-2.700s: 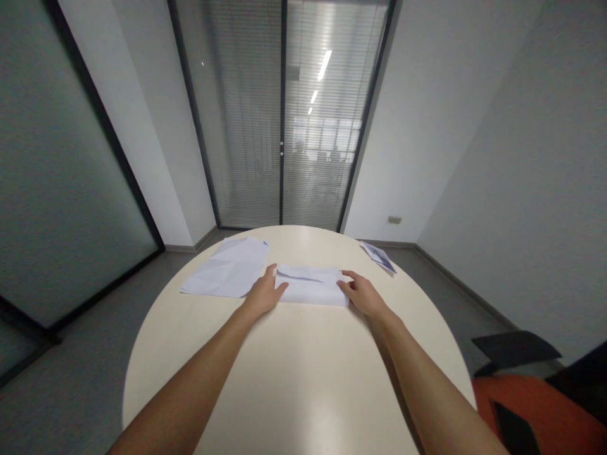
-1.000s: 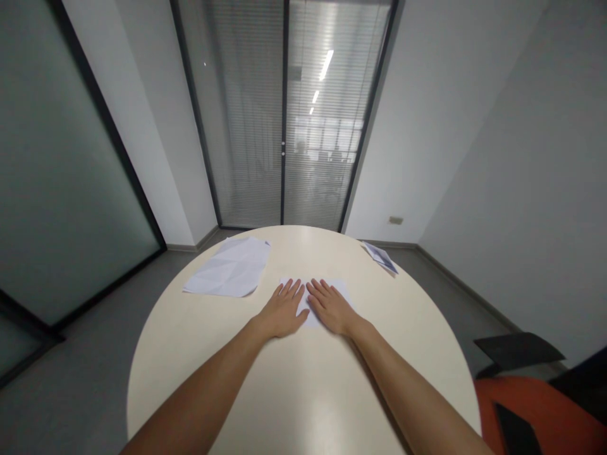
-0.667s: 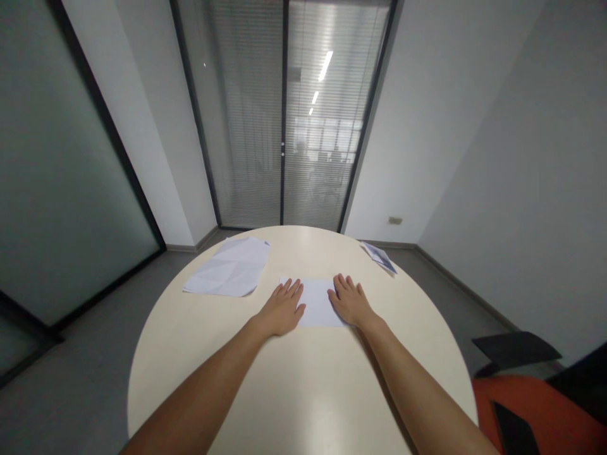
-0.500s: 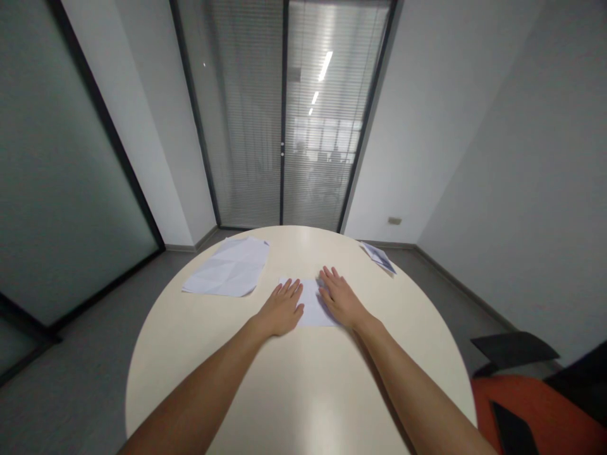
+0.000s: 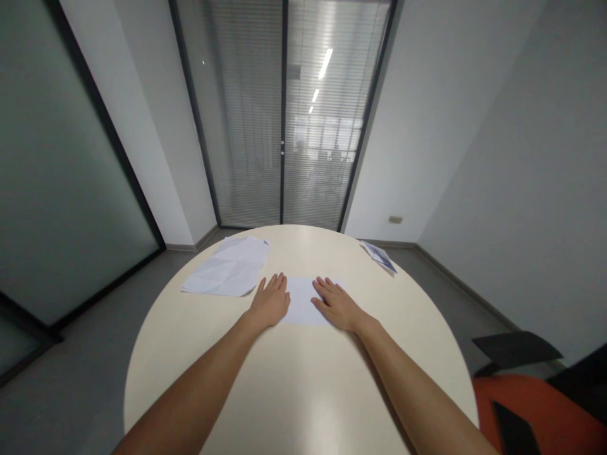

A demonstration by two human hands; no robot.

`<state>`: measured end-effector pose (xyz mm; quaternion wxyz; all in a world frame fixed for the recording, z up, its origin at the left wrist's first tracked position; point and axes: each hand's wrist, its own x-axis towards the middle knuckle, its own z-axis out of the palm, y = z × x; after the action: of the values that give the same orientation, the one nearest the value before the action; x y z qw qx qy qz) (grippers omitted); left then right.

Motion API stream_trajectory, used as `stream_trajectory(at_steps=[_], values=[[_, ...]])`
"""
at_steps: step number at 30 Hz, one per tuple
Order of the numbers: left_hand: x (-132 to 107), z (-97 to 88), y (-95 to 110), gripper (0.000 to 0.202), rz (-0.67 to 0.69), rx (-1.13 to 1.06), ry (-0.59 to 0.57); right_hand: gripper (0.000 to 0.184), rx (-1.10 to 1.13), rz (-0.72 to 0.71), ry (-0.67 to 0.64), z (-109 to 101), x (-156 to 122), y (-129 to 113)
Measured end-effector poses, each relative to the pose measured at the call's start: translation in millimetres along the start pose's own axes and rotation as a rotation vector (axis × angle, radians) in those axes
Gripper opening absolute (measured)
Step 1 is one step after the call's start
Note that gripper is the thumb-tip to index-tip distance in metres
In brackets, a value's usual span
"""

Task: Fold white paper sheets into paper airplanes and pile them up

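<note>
A white sheet of paper [image 5: 301,302] lies flat near the middle of the round table, partly covered by both hands. My left hand [image 5: 270,302] rests palm down at the sheet's left edge, its fingers stretched out. On the right part of the same sheet, my right hand [image 5: 337,304] lies palm down with fingers extended and the thumb pointing left. Neither hand grips anything. Creases run across a larger white sheet [image 5: 230,265], which lies just beyond my left hand at the table's far left.
The round cream table [image 5: 303,379] fills the lower middle. A folded paper [image 5: 378,256] sits by its far right rim. An orange chair [image 5: 526,411] with black armrests stands at the lower right. Glass doors [image 5: 284,126] with blinds are beyond the table.
My left hand has slid left, from on the sheet toward its left edge. My right hand has shifted slightly nearer to me. More of the sheet's middle shows between them.
</note>
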<state>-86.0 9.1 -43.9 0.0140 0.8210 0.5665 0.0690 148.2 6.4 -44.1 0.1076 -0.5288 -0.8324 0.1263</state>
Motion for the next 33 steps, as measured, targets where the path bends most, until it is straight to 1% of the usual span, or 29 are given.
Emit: stream_trajectory(at_steps=[2,4,5,6,8,10,12,22,33], values=[[1,-0.3,1,0.055,-0.015,0.006,0.077,0.072,-0.006,0.0,0.006,0,0,-1],[1,0.2,5,0.054,0.047,-0.02,0.142,0.072,-0.015,-0.002,0.01,0,0,-2],[1,0.8,7,0.054,0.093,-0.045,0.151,0.072,-0.018,-0.005,0.012,-1,0,-2],[1,1.6,9,0.054,0.137,-0.072,0.14,0.072,-0.016,-0.007,0.014,-1,-1,-2],[1,3.5,13,0.055,0.17,-0.115,0.073,0.071,-0.007,-0.008,0.015,-3,-1,-1],[2,5.3,15,0.058,0.156,-0.129,0.013,0.07,-0.002,-0.005,0.013,-5,-1,0],[3,6.3,16,0.059,0.141,-0.135,-0.01,0.069,-0.007,-0.002,0.009,-6,0,1],[5,4.9,14,0.06,0.129,-0.139,-0.013,0.069,-0.014,-0.011,0.034,-2,5,6],[10,8.1,14,0.057,0.134,-0.126,0.033,0.068,-0.001,-0.007,0.023,-5,6,7]])
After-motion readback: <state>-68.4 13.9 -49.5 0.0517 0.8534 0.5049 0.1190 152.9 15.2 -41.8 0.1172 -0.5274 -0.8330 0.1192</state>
